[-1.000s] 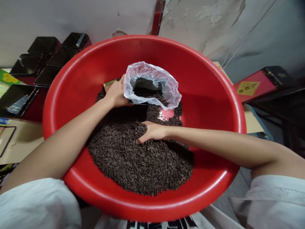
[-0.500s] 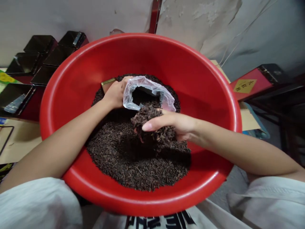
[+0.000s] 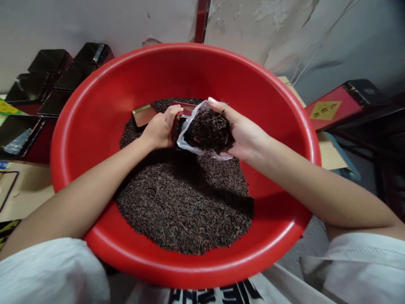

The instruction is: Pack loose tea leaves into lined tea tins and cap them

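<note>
A big red basin (image 3: 190, 273) holds a heap of dark, dry tea leaves (image 3: 177, 211). Over the heap, my left hand (image 3: 160, 130) is closed around the side of a red and black tin (image 3: 186, 107), tilted with its mouth to the right. A clear plastic bag (image 3: 186, 141) lines the tin and sticks out of the mouth. My right hand (image 3: 245, 133) cups a handful of tea leaves (image 3: 212, 128) at the bag's opening, fingers partly hidden behind the leaves. A gold-coloured metal piece (image 3: 144, 115), perhaps a lid, lies on the heap beside my left wrist.
Several open black tins (image 3: 50, 61) stand left of the basin, some with plastic inside. A red box with a yellow label (image 3: 325, 110) lies to the right. A peeling wall (image 3: 253, 25) rises behind, and a wooden surface (image 3: 31, 190) shows at lower left.
My right hand has lifted the tea leaves from below the bag up to its mouth. The tin has turned, so its red and black side now shows.
</note>
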The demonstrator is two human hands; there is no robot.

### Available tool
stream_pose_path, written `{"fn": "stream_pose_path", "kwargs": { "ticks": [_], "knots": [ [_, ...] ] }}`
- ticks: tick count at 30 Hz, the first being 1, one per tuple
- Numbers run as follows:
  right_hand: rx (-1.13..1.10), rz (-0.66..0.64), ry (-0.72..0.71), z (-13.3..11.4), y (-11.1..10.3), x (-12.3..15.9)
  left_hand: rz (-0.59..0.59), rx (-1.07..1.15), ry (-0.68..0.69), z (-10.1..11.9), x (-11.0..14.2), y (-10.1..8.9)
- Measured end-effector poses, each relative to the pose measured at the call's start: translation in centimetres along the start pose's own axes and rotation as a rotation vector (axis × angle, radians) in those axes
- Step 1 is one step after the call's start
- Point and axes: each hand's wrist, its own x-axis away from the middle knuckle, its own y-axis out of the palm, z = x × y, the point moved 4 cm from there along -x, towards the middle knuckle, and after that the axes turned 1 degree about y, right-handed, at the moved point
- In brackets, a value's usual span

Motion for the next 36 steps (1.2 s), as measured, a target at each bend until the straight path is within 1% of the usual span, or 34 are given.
{"fn": "stream_pose_path", "kwargs": {
  "ticks": [2, 3, 5, 7, 10, 12, 13, 15, 18, 19, 20, 21, 22, 23, 24, 26, 28, 31, 33, 34, 35, 36],
  "knots": [
    [-0.041, 0.022, -0.02, 0.1, 0.0, -0.3, -0.003, 0.007, -0.046, 0.1, -0.1, -0.3],
    [-0.031, 0.036, -0.059, 0.1, -0.1, -0.4, -0.005, 0.01, -0.074, 0.1, -0.1, -0.5],
    [0.064, 0.05, -0.162, 0.0, -0.4, -0.6, -0.005, 0.018, -0.119, 0.0, -0.1, -0.9],
    [0.228, 0.042, -0.247, -0.2, -0.7, -0.7, 0.002, 0.024, -0.159, -0.2, -0.2, -1.2],
    [0.55, 0.057, -0.339, -0.7, -0.7, 0.0, 0.001, 0.019, -0.248, -0.6, -0.2, -1.4],
    [0.756, 0.05, -0.466, -1.1, 0.0, 1.0, 0.006, 0.013, -0.296, -0.9, -0.2, -1.3],
    [0.837, 0.003, -0.558, -1.2, 0.7, 1.7, 0.012, 0.014, -0.307, -1.1, -0.2, -1.2],
    [0.951, -0.181, -0.777, -0.4, 2.6, 3.1, 0.027, 0.022, -0.316, -1.4, -0.3, -1.1],
    [1.08, -0.478, -1.06, 2.5, 5.5, 4.9, 0.03, 0.035, -0.334, -2.2, -0.3, -1.1],
    [1.117, -0.558, -1.122, 3.7, 6.3, 5.1, 0.035, 0.04, -0.347, -2.5, -0.2, -1.2],
    [1.142, -0.633, -1.147, 4.8, 6.8, 5.2, 0.044, 0.049, -0.367, -2.8, -0.2, -1.4],
    [1.151, -0.69, -1.138, 5.9, 7.1, 5.0, 0.057, 0.059, -0.395, -3.1, -0.1, -1.7],
    [1.145, -0.721, -1.095, 6.7, 7.3, 4.6, 0.069, 0.066, -0.434, -3.2, 0.0, -2.0],
    [1.132, -0.716, -1.029, 7.4, 7.2, 3.9, 0.074, 0.069, -0.477, -3.3, 0.1, -2.3],
    [1.116, -0.677, -0.95, 7.8, 6.8, 3.1, 0.069, 0.069, -0.523, -3.3, 0.2, -2.6],
    [1.094, -0.545, -0.771, 8.4, 5.6, 1.1, 0.052, 0.059, -0.605, -3.0, 0.4, -2.9],
    [1.111, -0.379, -0.541, 9.1, 3.9, -1.2, 0.047, 0.054, -0.638, -2.6, 0.6, -2.9],
    [1.147, -0.098, -0.081, 10.9, 0.8, -4.2, 0.079, 0.039, -0.622, -2.3, 0.9, -2.4],
    [1.105, 0.024, 0.211, 12.4, -0.9, -5.2, 0.094, 0.011, -0.6, -2.4, 1.2, -1.8],
    [1.066, 0.053, 0.321, 13.1, -1.4, -5.3, 0.096, 0.001, -0.567, -2.5, 1.3, -1.4],
    [1.026, 0.061, 0.393, 13.8, -1.6, -5.3, 0.075, 0.002, -0.491, -2.4, 1.3, -1.1],
    [0.991, 0.061, 0.428, 14.2, -1.6, -5.2, 0.047, 0.012, -0.394, -2.1, 1.3, -0.7]
  ]
}}
